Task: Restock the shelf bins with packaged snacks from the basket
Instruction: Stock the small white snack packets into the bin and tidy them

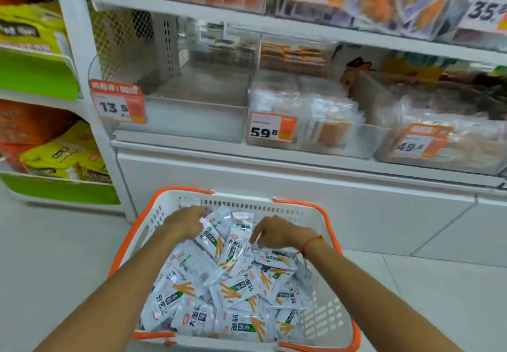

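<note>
White foil snack packets (233, 283) heaped loose in white basket (329, 313) with orange handles, lower centre of frame, on floor below shelf. Packets likely light, soft, slippery; best gathered in bunches by flat bodies, not single corners.

Head view: both arms reach forward and down into far end of heap. Left hand (186, 221) fingers curled into packets, grip clamped on some. Right hand (277, 232) fingers curled over pile top; grip state cannot tell. Clear empty bin (192, 115) centre left, behind 13.5 tag.

White, orange-rimmed basket (153, 222) heaped with pale snack packets (238, 291) below clear, bare shelf bin (192, 115).
</note>
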`<state>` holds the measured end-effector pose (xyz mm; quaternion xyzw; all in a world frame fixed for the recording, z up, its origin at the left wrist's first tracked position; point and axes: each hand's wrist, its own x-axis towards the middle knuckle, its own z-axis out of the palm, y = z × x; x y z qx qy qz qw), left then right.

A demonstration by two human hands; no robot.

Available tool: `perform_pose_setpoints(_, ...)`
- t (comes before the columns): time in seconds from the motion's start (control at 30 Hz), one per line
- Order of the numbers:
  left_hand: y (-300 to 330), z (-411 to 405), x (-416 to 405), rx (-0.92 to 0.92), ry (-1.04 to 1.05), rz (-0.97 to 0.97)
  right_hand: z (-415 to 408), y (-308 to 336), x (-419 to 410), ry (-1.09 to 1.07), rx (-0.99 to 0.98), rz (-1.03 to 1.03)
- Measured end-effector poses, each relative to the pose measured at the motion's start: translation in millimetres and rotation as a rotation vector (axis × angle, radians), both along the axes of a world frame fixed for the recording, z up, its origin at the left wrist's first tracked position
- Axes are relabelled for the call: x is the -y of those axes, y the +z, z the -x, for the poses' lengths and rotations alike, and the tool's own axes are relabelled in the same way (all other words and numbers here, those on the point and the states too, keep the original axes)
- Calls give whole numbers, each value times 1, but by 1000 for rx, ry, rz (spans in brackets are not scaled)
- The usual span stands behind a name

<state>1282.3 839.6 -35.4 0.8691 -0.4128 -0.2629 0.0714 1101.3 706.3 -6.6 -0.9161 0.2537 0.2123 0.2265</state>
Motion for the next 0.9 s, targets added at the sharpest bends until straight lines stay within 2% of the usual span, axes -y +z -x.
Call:
perform_pose_setpoints(0.1, -61, -14, -11, -133, 174, -21, -22, -64, -7, -79, -61, -96)
perform_pose_setpoints(0.17, -97, -19, -11, -265, 303, 57, -35, -100, -11, -234, -70, -186)
perform_pose_setpoints(0.3, -137, -14, 3, -592, 662, 356, -55, -158, -15, -674, 177, -362)
perform_pose_setpoints(0.4, -143, -4, 17, -566, 813, 470, -58, -174, -12, -967, 302, -369)
perform_pose_setpoints(0.53, -146, 1, 23, -561, 809, 544, -58, -176, -4, -807, 275, -282)
perform_pose_setpoints(0.7, -122, 0, 21, -632, 759, 714, -60, -149, -4, -659, 496, -636)
perform_pose_setpoints(0.83, -99, 2, 15, -590, 749, 851, -59, -124, 0, -697, 706, -696)
perform_pose_setpoints(0.9, -86, 11, 10, -583, 708, 823, -55, -117, -2, -702, 737, -689)
